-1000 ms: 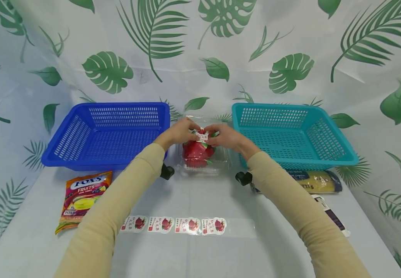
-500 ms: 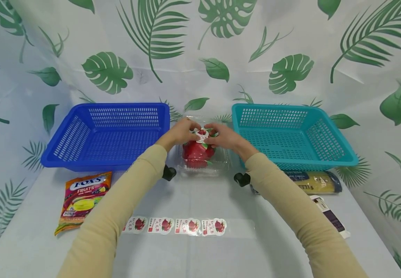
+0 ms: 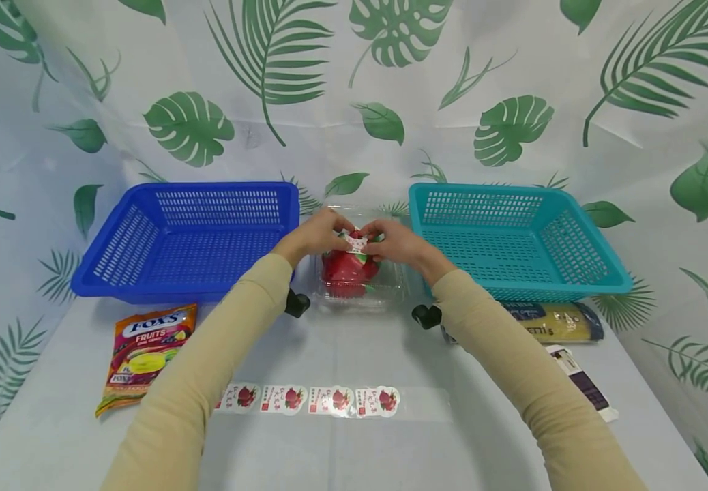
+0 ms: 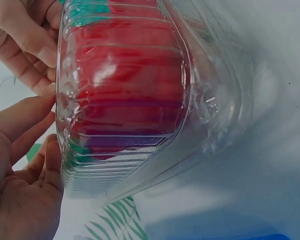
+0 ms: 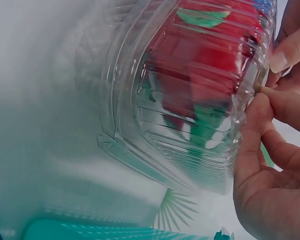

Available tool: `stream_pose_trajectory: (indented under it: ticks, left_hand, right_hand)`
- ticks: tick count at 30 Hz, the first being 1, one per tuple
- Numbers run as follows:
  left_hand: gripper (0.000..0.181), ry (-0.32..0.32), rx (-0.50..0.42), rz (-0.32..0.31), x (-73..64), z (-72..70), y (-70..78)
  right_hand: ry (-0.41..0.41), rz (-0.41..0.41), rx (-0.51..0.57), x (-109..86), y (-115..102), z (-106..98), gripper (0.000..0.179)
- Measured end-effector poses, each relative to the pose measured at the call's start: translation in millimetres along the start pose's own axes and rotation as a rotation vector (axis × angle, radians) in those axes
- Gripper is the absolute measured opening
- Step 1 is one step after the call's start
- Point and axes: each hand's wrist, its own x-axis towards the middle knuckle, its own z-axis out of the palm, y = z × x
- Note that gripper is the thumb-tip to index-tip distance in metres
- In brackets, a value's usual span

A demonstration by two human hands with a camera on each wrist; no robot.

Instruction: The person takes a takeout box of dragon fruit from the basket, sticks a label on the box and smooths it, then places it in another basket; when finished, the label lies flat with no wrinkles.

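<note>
White label (image 3: 357, 244) (red-printed) between both hands (image 3: 318, 234)

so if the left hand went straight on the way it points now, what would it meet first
Beyond the sticker that the left hand holds, probably the right hand, which faces it over the clear box; their exact depths are hard to tell.

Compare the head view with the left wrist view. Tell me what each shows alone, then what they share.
Only the head view: the candy bag, strip of stickers, turquoise basket, pasta packet and printed face of the white label.

Only the left wrist view: a purple band across the red item.

Both: that item, the clear container, the left hand, the right hand.
</note>
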Motion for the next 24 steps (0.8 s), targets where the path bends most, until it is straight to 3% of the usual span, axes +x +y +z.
stream_pose_trajectory:
  ticks: [16,24]
  left_hand:
    - [0.043,-0.027,-0.017,0.038,4.0,0.2,-3.5]
    - [0.042,-0.026,-0.044,0.023,1.2,1.2,-2.5]
  right_hand:
    - [-0.005,0.014,0.028,2.4,2.3,-0.2,0.045]
    - [-0.016,-0.005,0.024,3.5,2.9,0.0,0.046]
